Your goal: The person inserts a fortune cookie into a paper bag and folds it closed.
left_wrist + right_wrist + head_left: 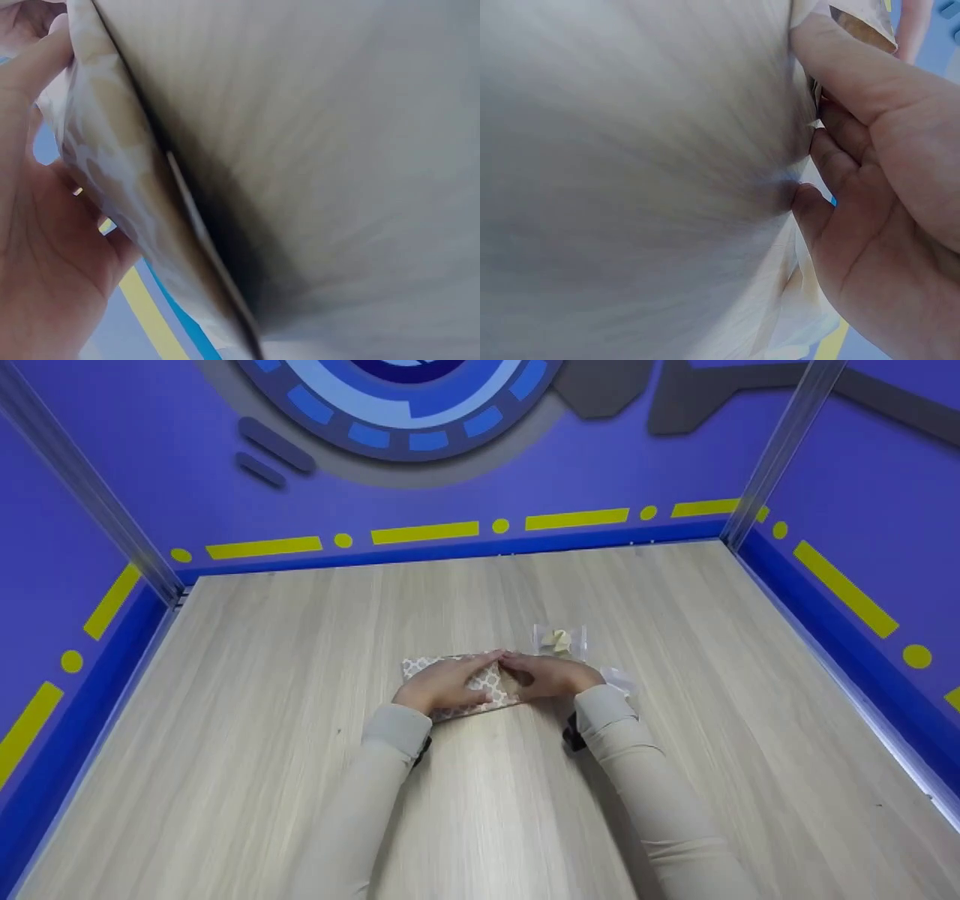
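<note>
A flat packet [491,684] in tan paper with a white lattice pattern lies on the table. My left hand [448,684] rests across its top, thumb toward the near edge and fingers reaching to the far right corner. In the left wrist view, the packet's patterned side [112,142] stands slightly off the tabletop, beside the left palm. At the packet's right end my right hand [553,675] pinches the paper edge, its fingertips meeting the left ones. The right wrist view shows the right thumb on the paper [808,9] and the other fingers bent against the tabletop.
Just beyond the right hand lies a small clear plastic bag [560,640] with something pale yellow inside. Another clear plastic piece [618,681] lies beside the right wrist, partly covered. Blue-purple panels [480,487] enclose the back and sides of the wood-grain table [300,660].
</note>
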Available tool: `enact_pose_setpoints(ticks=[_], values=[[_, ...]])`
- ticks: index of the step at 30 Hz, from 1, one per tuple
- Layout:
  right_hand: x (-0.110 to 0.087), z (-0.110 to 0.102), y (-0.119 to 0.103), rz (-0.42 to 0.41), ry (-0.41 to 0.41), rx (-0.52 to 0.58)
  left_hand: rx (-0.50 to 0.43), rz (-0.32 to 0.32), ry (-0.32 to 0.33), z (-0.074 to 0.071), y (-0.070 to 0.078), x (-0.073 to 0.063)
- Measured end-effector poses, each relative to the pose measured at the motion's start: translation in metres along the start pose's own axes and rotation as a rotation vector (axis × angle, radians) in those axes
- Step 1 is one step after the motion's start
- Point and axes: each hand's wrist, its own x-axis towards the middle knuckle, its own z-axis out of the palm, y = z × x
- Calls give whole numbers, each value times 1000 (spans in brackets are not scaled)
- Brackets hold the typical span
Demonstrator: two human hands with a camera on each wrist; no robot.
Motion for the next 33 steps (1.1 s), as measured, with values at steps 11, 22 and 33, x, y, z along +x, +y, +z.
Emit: enact_pose_setpoints(ticks=[11,22,33], values=[[2,0,1,-8,8,24,26,128,10,-3,-3,0],[0,0,2,-25,6,38,-29,113,16,-2,-4,0],[0,1,-1,-22,29,-23,-73,16,47,-1,-5,-3]])
